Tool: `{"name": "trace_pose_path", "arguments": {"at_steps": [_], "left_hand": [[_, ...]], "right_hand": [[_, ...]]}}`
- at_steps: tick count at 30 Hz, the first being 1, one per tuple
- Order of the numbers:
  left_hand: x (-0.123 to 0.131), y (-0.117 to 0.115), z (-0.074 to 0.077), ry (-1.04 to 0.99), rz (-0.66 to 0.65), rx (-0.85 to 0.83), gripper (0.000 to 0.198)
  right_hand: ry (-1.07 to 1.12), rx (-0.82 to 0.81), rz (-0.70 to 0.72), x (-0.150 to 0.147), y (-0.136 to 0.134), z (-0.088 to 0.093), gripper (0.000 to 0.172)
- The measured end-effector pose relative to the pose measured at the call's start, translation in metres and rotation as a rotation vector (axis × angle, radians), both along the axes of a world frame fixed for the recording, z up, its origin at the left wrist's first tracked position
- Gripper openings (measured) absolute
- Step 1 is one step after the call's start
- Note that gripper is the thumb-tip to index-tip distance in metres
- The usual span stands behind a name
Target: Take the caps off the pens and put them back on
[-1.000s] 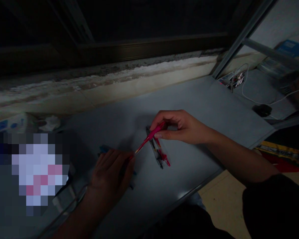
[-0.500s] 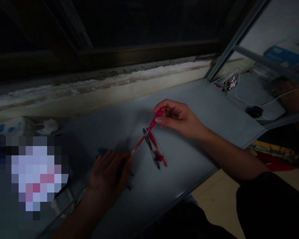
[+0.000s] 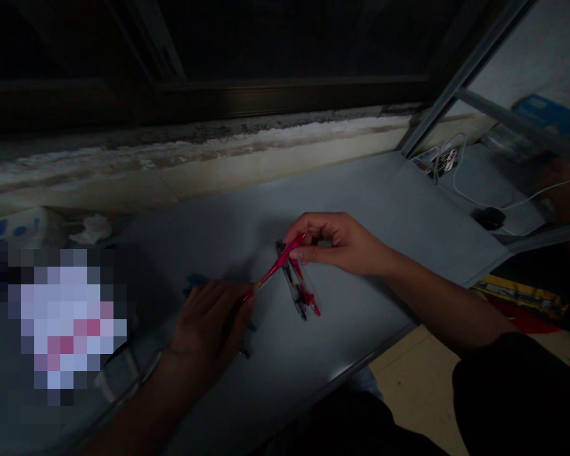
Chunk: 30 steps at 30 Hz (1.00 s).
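Note:
My right hand point(image 3: 335, 244) pinches the upper end of a red pen point(image 3: 278, 269) that slants down to the left above the grey desk point(image 3: 361, 209). The pen's tip meets the fingertips of my left hand point(image 3: 209, 329), which curls palm down on the desk and seems to pinch something small and red at the tip. Blue pens point(image 3: 194, 282) lie partly hidden under my left hand. Just below my right hand, a black pen and a red pen point(image 3: 300, 292) lie side by side on the desk.
A window ledge point(image 3: 218, 152) runs along the back. Crumpled tissue point(image 3: 92, 229) and a blue-printed packet point(image 3: 14, 229) sit at the left. At the right lie a white cable point(image 3: 475, 196), a black round object point(image 3: 489, 217) and a blue box point(image 3: 548, 107). The desk's front edge drops to the floor.
My right hand lifted the red pen's upper end, then lowered it again over the lying pens. My left hand stayed at the tip.

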<state>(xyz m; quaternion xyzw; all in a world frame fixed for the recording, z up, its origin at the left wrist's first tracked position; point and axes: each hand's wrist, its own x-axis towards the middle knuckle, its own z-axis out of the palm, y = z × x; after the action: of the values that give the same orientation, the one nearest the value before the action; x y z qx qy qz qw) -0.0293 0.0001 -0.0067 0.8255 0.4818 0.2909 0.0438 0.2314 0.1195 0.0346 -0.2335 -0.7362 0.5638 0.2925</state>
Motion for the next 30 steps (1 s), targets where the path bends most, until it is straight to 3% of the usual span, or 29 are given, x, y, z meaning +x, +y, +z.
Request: {"name": "trace_pose_path", "arguments": {"at_steps": [4, 7, 10, 13, 15, 16, 17, 20, 22, 25, 27, 30], "left_hand": [[0.000, 0.000, 0.000, 0.027, -0.027, 0.062, 0.017], [-0.001, 0.001, 0.000, 0.041, -0.027, 0.087, 0.017], [-0.002, 0.002, 0.000, 0.039, -0.011, 0.088, 0.019], [-0.003, 0.001, 0.000, 0.049, 0.003, 0.084, 0.020], [-0.004, 0.001, -0.001, 0.049, 0.005, 0.070, 0.021], [-0.004, 0.001, -0.001, 0.048, 0.005, 0.062, 0.021], [-0.004, 0.001, -0.001, 0.046, 0.006, 0.056, 0.022], [-0.003, 0.001, 0.000, 0.047, 0.021, 0.048, 0.024], [-0.002, 0.001, 0.000, 0.051, 0.029, 0.043, 0.025], [-0.001, 0.001, 0.001, 0.058, 0.023, 0.055, 0.022], [-0.001, 0.001, 0.002, 0.062, 0.018, 0.060, 0.021], [-0.001, 0.000, 0.002, 0.071, 0.032, 0.060, 0.022]], "right_hand": [[-0.091, 0.009, -0.025, -0.005, -0.006, -0.001, 0.032], [-0.226, 0.084, -0.054, -0.004, -0.007, 0.002, 0.047], [-0.244, 0.160, -0.036, 0.002, -0.004, 0.008, 0.036], [-0.228, 0.249, 0.054, 0.007, 0.000, 0.013, 0.042], [-0.294, 0.306, 0.120, 0.008, 0.000, 0.015, 0.030], [-0.342, 0.328, 0.130, 0.008, 0.001, 0.015, 0.038], [-0.379, 0.345, 0.121, 0.009, 0.001, 0.015, 0.046], [-0.371, 0.371, 0.051, 0.008, 0.001, 0.013, 0.041], [-0.305, 0.389, 0.074, 0.007, 0.001, 0.012, 0.049], [-0.302, 0.427, 0.181, 0.005, -0.002, 0.012, 0.032], [-0.358, 0.429, 0.203, 0.004, -0.004, 0.011, 0.044], [-0.361, 0.439, 0.129, 0.004, -0.006, 0.011, 0.038]]}}
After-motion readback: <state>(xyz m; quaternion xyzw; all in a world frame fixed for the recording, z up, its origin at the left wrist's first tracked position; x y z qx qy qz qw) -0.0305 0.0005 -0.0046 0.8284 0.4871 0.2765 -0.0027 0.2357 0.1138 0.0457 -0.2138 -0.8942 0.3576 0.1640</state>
